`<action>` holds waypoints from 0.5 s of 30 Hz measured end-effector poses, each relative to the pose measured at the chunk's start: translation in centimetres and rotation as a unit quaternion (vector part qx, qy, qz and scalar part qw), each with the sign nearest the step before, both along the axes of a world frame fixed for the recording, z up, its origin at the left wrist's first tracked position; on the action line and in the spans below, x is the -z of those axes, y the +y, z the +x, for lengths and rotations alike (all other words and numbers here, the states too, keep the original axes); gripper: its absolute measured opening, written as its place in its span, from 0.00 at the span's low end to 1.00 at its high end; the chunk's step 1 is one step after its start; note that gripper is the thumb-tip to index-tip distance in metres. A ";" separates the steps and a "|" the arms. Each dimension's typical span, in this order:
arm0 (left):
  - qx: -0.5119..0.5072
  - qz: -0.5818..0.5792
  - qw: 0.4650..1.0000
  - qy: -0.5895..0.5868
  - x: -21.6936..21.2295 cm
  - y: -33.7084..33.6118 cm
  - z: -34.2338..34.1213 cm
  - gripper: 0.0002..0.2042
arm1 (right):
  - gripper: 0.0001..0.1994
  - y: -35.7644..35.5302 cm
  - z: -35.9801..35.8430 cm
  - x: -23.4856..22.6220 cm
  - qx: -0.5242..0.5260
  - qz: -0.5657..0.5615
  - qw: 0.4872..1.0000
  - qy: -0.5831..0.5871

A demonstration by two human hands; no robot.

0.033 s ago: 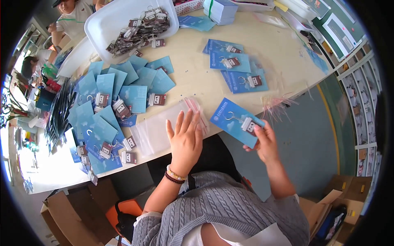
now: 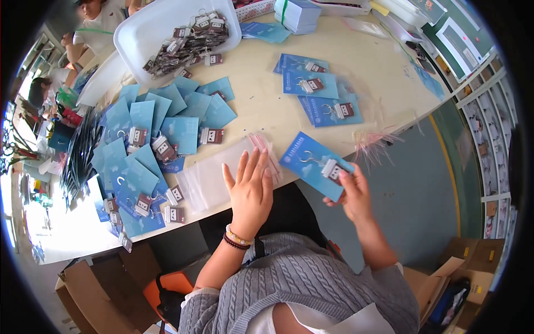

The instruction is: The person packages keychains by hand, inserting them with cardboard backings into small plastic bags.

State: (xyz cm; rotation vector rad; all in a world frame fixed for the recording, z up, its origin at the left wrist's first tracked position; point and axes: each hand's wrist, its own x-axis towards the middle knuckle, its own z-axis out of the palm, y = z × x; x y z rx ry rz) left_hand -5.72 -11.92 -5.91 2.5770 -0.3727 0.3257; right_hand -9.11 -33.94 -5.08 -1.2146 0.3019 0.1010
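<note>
The blue card (image 2: pixel 315 173), in the right hand (image 2: pixel 355 193), edged leftward.

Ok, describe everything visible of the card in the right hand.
The card is blue, flat and rectangular, seemingly stiff paper, with pale print. On its face lie a metallic ring and a brown-and-white charm. The right hand grips its right end, thumb overlapping the charm. Slanted, it overlaps the table in view; contact is unclear.
</note>
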 end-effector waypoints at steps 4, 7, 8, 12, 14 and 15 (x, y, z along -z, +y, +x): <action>-0.006 -0.017 0.999 -0.033 -0.3 -0.4 -0.1 0.21 | 0.12 4.0 -0.4 0.0 -0.053 -0.003 0.998 -0.027; 0.040 -0.023 0.998 -0.039 -0.4 0.0 -0.1 0.22 | 0.12 2.9 -0.4 -0.3 -0.123 -0.035 0.991 -0.042; 0.039 -0.023 0.998 -0.040 -0.5 0.1 -0.1 0.22 | 0.12 2.2 -0.1 -0.5 -0.155 -0.041 0.987 -0.033; 0.087 -0.042 0.994 -0.041 -0.3 0.5 -0.3 0.23 | 0.10 -0.1 1.3 -2.1 -0.234 -0.041 0.971 0.002; 0.097 -0.030 0.994 -0.036 -0.7 0.5 -0.5 0.23 | 0.09 -0.7 2.0 -2.3 -0.242 -0.049 0.969 -0.001; 0.094 -0.037 0.994 -0.038 -0.9 0.3 -0.5 0.23 | 0.09 -0.9 2.3 -2.2 -0.214 -0.027 0.976 -0.001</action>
